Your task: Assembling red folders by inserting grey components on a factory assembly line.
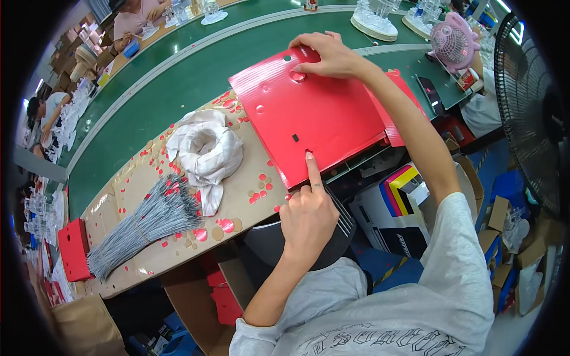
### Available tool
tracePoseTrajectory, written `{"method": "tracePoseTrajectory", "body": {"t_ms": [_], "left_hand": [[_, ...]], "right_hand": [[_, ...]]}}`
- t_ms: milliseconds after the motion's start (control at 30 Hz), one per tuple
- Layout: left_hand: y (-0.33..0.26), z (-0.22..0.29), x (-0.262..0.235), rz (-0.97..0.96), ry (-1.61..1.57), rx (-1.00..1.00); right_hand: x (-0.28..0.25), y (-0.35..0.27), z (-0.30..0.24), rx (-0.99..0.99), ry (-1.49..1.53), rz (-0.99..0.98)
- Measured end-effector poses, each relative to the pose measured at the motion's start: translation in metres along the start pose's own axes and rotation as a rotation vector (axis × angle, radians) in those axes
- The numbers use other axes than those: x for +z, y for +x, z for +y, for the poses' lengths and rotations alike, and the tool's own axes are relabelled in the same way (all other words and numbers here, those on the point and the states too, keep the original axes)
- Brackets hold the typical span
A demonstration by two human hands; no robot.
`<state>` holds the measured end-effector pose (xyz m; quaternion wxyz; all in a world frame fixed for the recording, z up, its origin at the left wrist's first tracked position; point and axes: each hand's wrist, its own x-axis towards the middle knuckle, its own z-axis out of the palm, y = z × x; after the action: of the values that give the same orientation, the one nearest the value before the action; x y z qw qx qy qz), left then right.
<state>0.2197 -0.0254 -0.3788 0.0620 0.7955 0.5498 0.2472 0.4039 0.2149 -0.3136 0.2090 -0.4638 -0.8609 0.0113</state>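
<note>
A red corrugated plastic sheet [320,113] with punched holes and round cut marks lies in front of me, its near edge close to the table's edge. My right hand [329,56] grips its far edge, the thumb near a round cut-out and the fingers over the edge. From below, my left hand [309,219] reaches up with the index finger stretched out. That fingertip presses at a small hole near the sheet's near edge, while the other fingers are curled and hold nothing I can see. More red sheet [401,98] shows at the right.
Left of the sheet lie a bunched white cloth [208,145], a tied bundle of grey wires [145,222] and scattered red discs [227,225]. A red box-like piece [73,249] stands farther left. At right are a phone [430,95], pink fan [454,41] and black fan [531,118].
</note>
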Motion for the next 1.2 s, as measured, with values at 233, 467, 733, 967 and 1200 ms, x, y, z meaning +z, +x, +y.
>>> {"method": "tracePoseTrajectory", "body": {"t_ms": [233, 467, 733, 967, 1200], "left_hand": [[0.001, 0.002, -0.001, -0.004, 0.030, -0.002], [0.000, 0.000, 0.002, 0.046, 0.065, 0.050], [-0.001, 0.007, -0.003, 0.012, 0.040, -0.003], [-0.028, 0.011, -0.052, 0.138, -0.263, 0.216], [-0.036, -0.013, -0.073, 0.091, -0.342, -0.037]], "right_hand": [[-0.023, -0.006, -0.013, -0.045, -0.089, 0.113], [-0.028, -0.017, -0.012, -0.125, -0.161, 0.154], [-0.030, -0.021, -0.021, -0.057, -0.216, 0.187], [-0.089, -0.029, -0.043, -0.001, 0.014, 0.396], [-0.121, -0.075, 0.131, 0.591, 0.474, 0.176]]}}
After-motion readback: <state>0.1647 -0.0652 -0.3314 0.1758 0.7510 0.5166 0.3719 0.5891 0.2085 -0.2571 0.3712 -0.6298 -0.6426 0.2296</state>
